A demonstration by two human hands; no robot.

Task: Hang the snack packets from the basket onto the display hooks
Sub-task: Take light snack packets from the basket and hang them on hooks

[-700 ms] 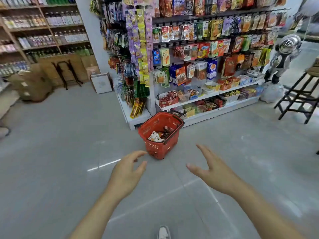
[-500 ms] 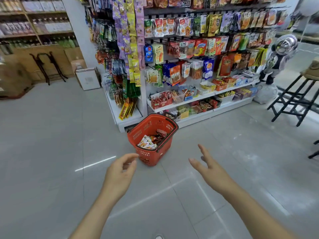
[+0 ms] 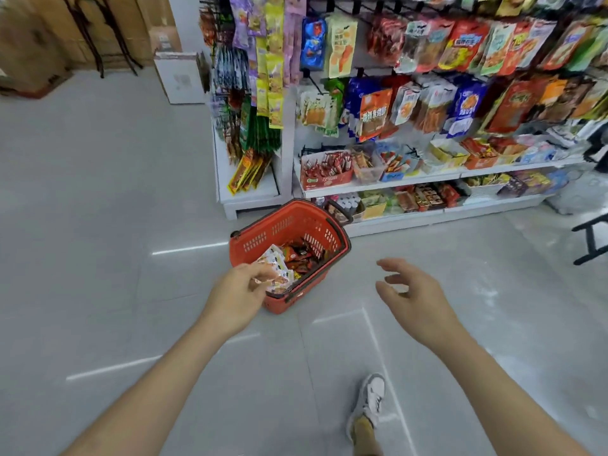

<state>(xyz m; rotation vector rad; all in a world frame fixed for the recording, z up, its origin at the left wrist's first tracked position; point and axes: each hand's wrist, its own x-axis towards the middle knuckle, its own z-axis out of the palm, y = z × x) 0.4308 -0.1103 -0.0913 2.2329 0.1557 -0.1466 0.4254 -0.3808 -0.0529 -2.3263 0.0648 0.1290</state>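
Our left grip (image 3: 240,291) reaches over the near rim of the red basket (image 3: 263,240), fingers curled at a white packet (image 3: 279,274) lying on top of the snack packets (image 3: 297,258) heaped inside. We cannot tell whether it pinches that packet or merely touches it. Our right grip (image 3: 411,297) hovers relaxed and empty to the basket's right. The basket stands on the floor (image 3: 131,192) by the shelf corner, below the display hooks (image 3: 311,81).

We judge the risks as follows. A shallow pinch on slick film may slip as we lift. Neighbouring packets may drag up and spill over the rim. Weight on the near rim could tip the light basket toward us.
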